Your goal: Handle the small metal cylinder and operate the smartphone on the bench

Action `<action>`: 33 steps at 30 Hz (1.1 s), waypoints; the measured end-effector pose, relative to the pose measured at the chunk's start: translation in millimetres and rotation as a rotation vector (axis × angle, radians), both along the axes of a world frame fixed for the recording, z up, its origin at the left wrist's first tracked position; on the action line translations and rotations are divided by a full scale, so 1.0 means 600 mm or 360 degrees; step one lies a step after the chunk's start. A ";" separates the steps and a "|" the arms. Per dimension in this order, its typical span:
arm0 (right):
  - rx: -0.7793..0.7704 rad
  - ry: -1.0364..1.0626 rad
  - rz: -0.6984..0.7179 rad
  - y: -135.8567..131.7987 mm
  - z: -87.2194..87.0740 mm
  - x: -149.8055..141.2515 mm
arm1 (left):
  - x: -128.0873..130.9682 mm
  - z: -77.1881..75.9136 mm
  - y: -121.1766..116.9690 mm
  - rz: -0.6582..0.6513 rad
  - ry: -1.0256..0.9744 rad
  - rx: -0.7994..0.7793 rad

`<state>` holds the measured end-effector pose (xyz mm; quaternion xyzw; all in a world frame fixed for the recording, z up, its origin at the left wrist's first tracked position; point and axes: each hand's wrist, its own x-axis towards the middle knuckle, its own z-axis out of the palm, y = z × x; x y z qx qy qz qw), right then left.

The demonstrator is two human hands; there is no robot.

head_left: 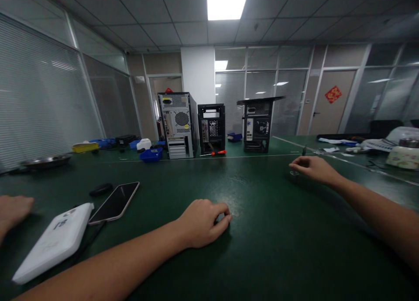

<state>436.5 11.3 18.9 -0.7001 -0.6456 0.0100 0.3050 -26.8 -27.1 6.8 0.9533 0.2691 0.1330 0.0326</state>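
Right of the phone (115,202), the left hand (203,223) lay curled, contents undetermined; farther right, the right hand (314,169) drew its fingers together beside a small object (294,173), grip unconfirmed. Beyond the phone, the screwdriver (220,152) lay untouched.

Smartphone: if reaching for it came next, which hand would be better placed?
Probably the left hand: it rests on the green table nearer the smartphone, while the right hand is well off to the other side.
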 end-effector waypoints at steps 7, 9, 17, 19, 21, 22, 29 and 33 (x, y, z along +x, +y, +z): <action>-0.0061 -0.0026 0.0001 0.000 -0.004 0.010 | -0.002 -0.003 0.004 -0.0029 -0.0031 0.0013; -0.0084 -0.0022 0.0020 -0.002 -0.004 0.009 | -0.002 -0.004 0.003 -0.0032 -0.0031 0.0003; -0.0133 0.0014 0.0032 0.001 -0.005 0.009 | -0.001 -0.003 0.002 -0.0018 -0.0022 0.0003; -0.0151 0.0032 0.0040 0.002 -0.007 0.011 | -0.001 -0.003 0.003 -0.0023 -0.0020 0.0005; -0.0166 0.0061 0.0050 0.003 -0.009 0.015 | -0.001 -0.003 0.003 -0.0025 -0.0019 0.0015; -0.0174 0.0081 0.0058 0.004 -0.011 0.017 | -0.001 -0.004 0.004 -0.0026 -0.0018 0.0018; -0.0216 0.0256 0.0127 0.008 -0.018 0.028 | -0.001 -0.008 0.006 -0.0022 -0.0015 0.0016; -0.0218 0.0305 0.0147 0.000 -0.012 0.017 | -0.002 -0.008 0.006 -0.0036 -0.0025 0.0030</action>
